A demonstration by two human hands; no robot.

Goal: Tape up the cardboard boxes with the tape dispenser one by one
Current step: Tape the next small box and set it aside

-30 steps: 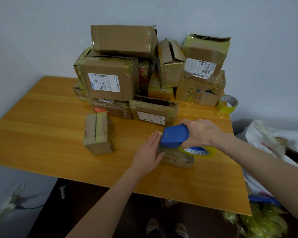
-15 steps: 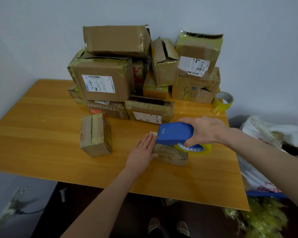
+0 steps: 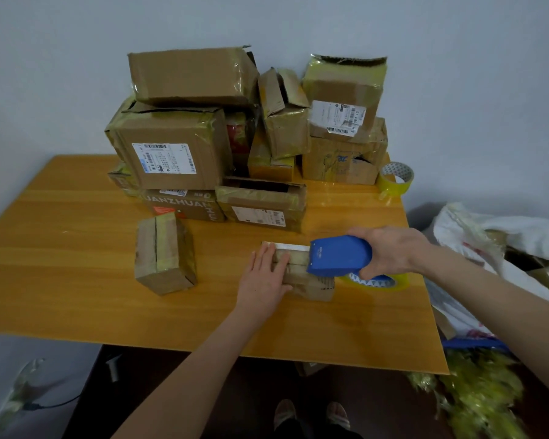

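So my L hand (image 3: 263, 280) presses flat on the box (image 3: 314, 288) to pin it; R hand (image 3: 390, 251) grips the tape dispenser (image 3: 339, 256) on top.

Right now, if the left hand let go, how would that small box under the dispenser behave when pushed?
Probably slides: the small box sits on a glossy table and the left hand braces it against the tape dispenser. Likely light, being small. Its creased cardboard may dent under pressure.
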